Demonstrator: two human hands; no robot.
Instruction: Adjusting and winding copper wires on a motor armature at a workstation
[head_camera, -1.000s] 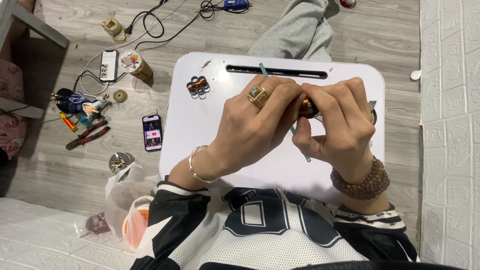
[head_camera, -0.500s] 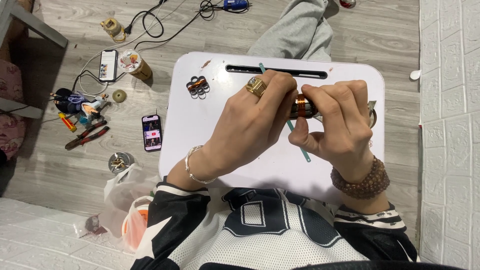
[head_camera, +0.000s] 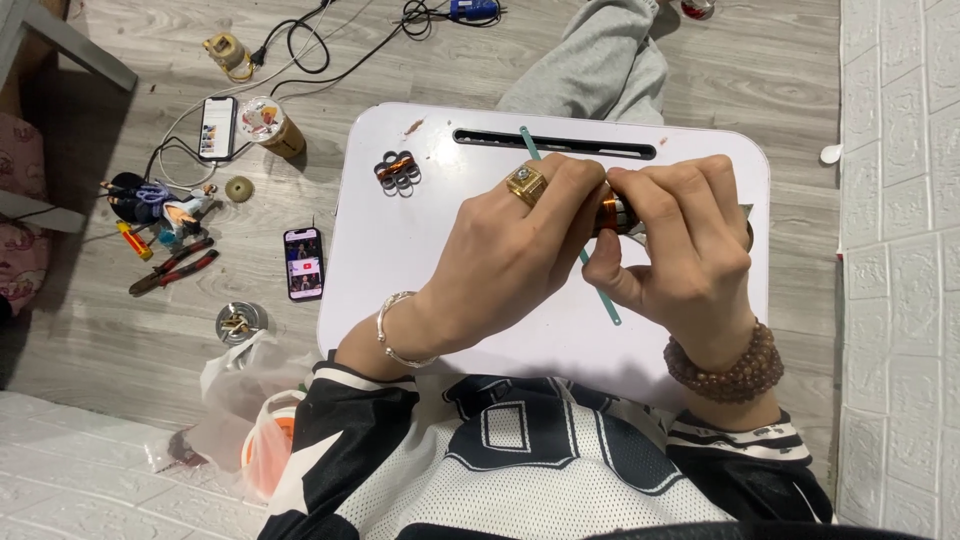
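Over a white lap table, both of my hands meet on a small copper wire coil. My left hand, with a gold ring and a silver bracelet, pinches the coil from the left. My right hand, with a brown bead bracelet, grips it from the right and hides most of it. A thin teal strip lies on the table under my hands, with its far end showing near the slot. A second small coil part with metal rings rests at the table's far left.
On the wooden floor at left lie two phones, a lidded cup, red-handled pliers, small tools, a round tin, cables and a plastic bag. A grey-clad leg stretches beyond the table. White brick-pattern wall at right.
Both hands shifted slightly up and left on the coil, and the fingers have changed their hold on it. The coil stays gripped between them.
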